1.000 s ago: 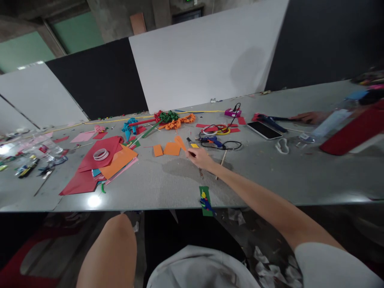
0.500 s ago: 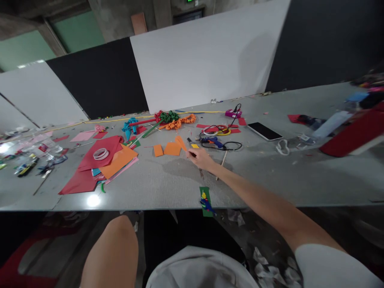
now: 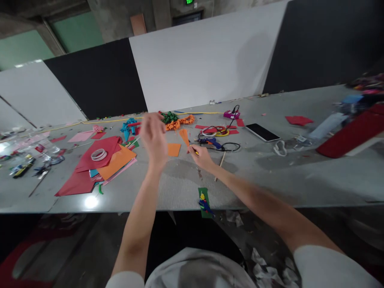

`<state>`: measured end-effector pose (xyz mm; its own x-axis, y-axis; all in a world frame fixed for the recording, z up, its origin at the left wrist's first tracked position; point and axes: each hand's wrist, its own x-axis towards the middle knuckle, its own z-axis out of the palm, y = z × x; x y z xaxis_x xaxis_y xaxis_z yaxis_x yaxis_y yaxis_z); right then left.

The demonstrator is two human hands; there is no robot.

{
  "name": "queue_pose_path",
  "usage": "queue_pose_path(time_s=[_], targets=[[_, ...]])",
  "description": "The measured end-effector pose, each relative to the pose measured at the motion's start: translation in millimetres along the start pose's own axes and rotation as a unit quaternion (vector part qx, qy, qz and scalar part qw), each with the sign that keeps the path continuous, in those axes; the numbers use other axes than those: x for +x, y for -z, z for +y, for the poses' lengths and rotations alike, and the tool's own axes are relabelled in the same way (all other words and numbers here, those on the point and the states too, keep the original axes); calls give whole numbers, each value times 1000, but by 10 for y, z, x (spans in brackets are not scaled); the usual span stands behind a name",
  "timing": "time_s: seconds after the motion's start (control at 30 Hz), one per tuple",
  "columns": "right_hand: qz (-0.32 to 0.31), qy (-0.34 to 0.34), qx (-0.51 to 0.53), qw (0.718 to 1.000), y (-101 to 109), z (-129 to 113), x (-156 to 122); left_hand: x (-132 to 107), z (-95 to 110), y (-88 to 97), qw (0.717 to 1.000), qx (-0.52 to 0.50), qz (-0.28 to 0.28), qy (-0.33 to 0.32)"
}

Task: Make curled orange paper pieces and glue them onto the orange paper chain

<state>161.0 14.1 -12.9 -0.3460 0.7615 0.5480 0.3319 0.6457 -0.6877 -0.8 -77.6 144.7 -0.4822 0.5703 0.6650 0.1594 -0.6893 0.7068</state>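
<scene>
My right hand (image 3: 201, 157) rests low on the grey table (image 3: 270, 176), its fingers pinched on the lower tip of a narrow orange paper piece (image 3: 184, 136) that stands up from them. A small yellow bit shows at the fingertips. My left hand (image 3: 153, 138) is raised above the table, left of the right hand and smeared by motion, so its fingers are unclear. It hangs just left of a flat orange paper square (image 3: 174, 149).
A blue glue gun (image 3: 210, 141) with black cord lies beyond my right hand, a phone (image 3: 263, 132) further right. Red and orange paper sheets (image 3: 90, 160) with a tape roll (image 3: 99, 154) lie left. Curled paper flowers (image 3: 177, 120) sit behind. A green card (image 3: 204, 202) overhangs the near edge.
My left hand has come up from below the table into view. The orange piece has risen from lying flat to standing at my right fingertips. A person's hand at the far right is gone.
</scene>
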Motion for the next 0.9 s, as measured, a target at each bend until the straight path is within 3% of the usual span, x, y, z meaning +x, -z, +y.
queue_pose_path(time_s=[0.1,0.2,0.23,0.27,0.33,0.43,0.53,0.67,0.9], targets=[[7,4,3,1000,-16,31,11,-94,-699,-159,986,74,-116,94],[4,4,-6,1000,-34,69,27,-295,-1313,-194,954,48,-191,227],[4,7,-11,1000,-38,78,31,-369,-1449,-182,950,25,-187,247],[4,12,-16,1000,-42,85,34,-439,-1547,-163,955,7,-146,257],[3,22,-24,999,-47,89,37,-551,-1646,-119,953,-20,-93,289],[-18,26,-30,999,-57,86,38,-643,-1655,-65,928,-81,-150,331],[-52,25,-25,998,-69,84,37,-685,-1644,-39,924,-97,-188,319],[-63,26,-21,997,-73,91,34,-707,-1692,-21,936,-86,-172,293],[-84,62,-27,994,-49,78,38,-702,-1752,-12,936,-90,-155,301]])
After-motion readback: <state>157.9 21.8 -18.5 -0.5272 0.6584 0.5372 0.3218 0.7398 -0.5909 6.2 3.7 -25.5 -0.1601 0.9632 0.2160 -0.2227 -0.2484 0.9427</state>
